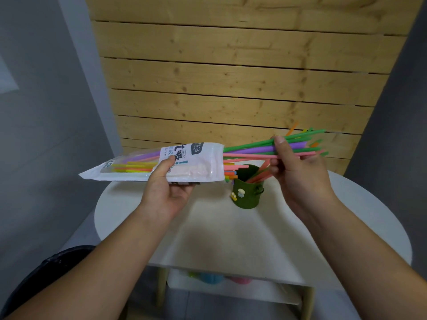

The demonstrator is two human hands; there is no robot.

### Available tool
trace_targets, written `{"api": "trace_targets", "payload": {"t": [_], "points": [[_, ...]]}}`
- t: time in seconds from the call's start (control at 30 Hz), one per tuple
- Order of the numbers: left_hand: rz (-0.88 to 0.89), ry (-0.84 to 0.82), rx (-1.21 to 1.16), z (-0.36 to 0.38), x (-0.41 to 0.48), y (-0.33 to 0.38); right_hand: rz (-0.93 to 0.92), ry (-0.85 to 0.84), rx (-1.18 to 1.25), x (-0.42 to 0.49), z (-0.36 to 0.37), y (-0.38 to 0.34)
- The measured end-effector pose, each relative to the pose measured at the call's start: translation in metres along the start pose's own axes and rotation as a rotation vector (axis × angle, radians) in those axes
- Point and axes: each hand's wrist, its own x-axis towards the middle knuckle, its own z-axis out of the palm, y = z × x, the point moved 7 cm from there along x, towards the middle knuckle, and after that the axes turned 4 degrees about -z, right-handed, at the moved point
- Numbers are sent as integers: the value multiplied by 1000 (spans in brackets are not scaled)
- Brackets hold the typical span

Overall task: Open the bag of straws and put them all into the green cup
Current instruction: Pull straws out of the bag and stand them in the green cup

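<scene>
Straws half out of the bag, above the green cup.

Head view: the left hand (167,192) pinches the bag (161,162) mid-length, level over the bench (208,239); the right hand (293,172) is closed around a fan of straws (254,148) poking from its open mouth. They look light, smooth and bendy, likely to slip and splay, so a grip near mid-length suits. The green cup (247,192) already holds a few and stands just below, with open bench on all sides.
</scene>
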Motion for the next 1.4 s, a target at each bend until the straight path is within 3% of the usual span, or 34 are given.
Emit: {"api": "trace_targets", "payload": {"t": [0.17, 0.8, 1.2, 1.4], "points": [[5, 30, -13, -7, 5, 4, 1, -15, 42, 1, -18, -11], [12, 95, 16, -17, 23, -6, 26, 184, 44, 10, -109, -22], [13, 97, 27, -16, 24, -8, -129, 214, -380, 4, -103, -38], [19, 84, 34, -15, 24, -6, -157, 187, -480, 4, -92, -43]]}}
